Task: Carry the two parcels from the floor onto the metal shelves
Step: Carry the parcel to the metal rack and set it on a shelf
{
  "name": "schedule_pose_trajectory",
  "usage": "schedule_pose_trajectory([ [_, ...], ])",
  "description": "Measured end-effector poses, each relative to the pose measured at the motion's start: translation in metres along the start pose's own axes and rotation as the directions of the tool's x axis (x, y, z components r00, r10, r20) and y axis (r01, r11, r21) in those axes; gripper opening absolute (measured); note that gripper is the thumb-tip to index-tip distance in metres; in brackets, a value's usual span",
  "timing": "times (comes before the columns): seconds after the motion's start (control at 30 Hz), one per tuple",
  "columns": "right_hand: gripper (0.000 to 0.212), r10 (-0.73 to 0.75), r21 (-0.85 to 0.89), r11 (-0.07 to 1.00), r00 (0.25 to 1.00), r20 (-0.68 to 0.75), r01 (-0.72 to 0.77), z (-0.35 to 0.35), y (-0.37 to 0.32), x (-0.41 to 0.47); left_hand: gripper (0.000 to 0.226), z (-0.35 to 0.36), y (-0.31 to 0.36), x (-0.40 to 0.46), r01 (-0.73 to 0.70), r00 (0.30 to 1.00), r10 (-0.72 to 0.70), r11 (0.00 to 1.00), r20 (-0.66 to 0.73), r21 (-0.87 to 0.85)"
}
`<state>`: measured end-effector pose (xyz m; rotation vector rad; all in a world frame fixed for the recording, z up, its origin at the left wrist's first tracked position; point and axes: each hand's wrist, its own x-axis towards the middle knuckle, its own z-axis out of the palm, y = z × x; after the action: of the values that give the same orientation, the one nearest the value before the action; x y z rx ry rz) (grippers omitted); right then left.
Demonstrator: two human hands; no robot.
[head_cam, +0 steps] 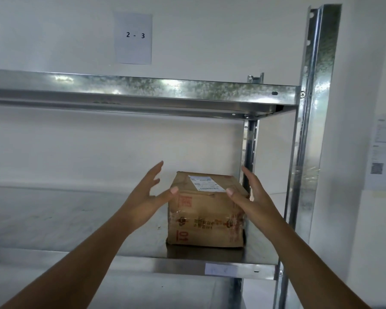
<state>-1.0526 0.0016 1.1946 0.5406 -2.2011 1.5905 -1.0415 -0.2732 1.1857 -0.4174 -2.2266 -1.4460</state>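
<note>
Parcel (206, 210): one brown cardboard box, taped, red print on its near face, a white label (206, 184) on top. It sits flat on the lower shelf (76, 219), at the right end, close to the rear post (250, 143) at its 1 o'clock. A second parcel is not in view.

Left hand (147, 195): at the parcel's 9 o'clock, fingers (156, 170) spread and released; the thumb tip lies at the box's top left edge, and whether it touches cannot be told.

Right hand (252, 195): at the parcel's 3 o'clock, fingers spread and released, palm facing the box's right side; the thumb tip lies at the top right edge, contact unclear. Neither hand grasps anything.

Upper shelf (143, 90): galvanised metal, at the parcel's 12 o'clock.

Front post (314, 108): galvanised upright, at the parcel's 2 o'clock, with a row of slots.

Sheet (133, 37): white paper on the wall above the upper shelf, printed "2 - 3".

Tag (221, 269): small white sticker on the lower shelf's front lip, at the parcel's 6 o'clock.

Notice (383, 152): paper on the wall right of the front post, text blurred.
</note>
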Motion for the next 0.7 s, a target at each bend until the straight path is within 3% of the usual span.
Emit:
schedule_pose_trajectory([
  [0.23,0.067,-0.257,0.033,0.966,0.966,-0.019,0.257,0.018,-0.048,-0.027,0.088,-0.035,0.029,-0.029,-0.221,0.973,0.223,0.975,-0.056,0.036],
  [0.33,0.079,-0.342,0.071,0.937,0.939,-0.024,0.343,0.031,-0.065,-0.040,0.086,-0.050,0.040,-0.045,-0.289,0.956,0.290,0.957,-0.053,0.022],
  [0.43,0.087,-0.382,0.093,0.920,0.924,-0.015,0.382,0.043,-0.080,-0.056,0.091,-0.066,0.044,-0.058,-0.351,0.935,0.352,0.936,-0.048,0.028],
  [0.53,0.082,-0.427,0.062,0.903,0.904,0.004,0.426,0.057,-0.094,-0.074,0.090,-0.080,0.039,-0.070,-0.396,0.917,0.397,0.917,-0.032,0.048],
  [0.7,0.085,-0.447,-0.012,0.894,0.894,0.032,0.448,0.072,-0.104,-0.101,0.091,-0.093,0.029,-0.095,-0.389,0.921,0.390,0.920,-0.022,0.045],
])
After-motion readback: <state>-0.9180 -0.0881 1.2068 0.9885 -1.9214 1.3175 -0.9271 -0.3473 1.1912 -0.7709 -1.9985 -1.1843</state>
